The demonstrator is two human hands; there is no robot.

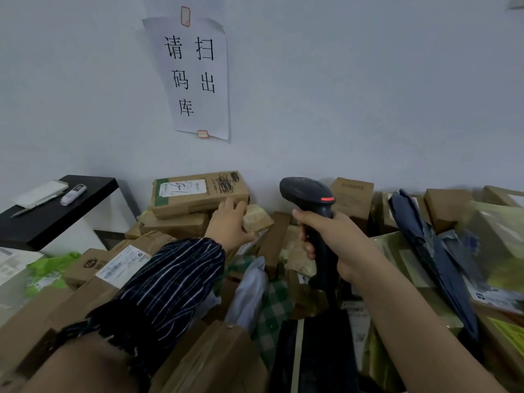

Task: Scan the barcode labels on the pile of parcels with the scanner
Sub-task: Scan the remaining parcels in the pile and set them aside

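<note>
My right hand [338, 245] grips the scanner [309, 191] by its handle, head upright, while my left hand [229, 224] curls round a small parcel [258, 218] just left of it, on the pile [181, 226].

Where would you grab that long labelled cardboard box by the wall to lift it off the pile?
Likely the short end nearest the left hand, which holds a taped parcel, coming from the front: the long box lies lengthwise close along the wall, crowding its back, and an end grip leaves its label uncovered.
</note>
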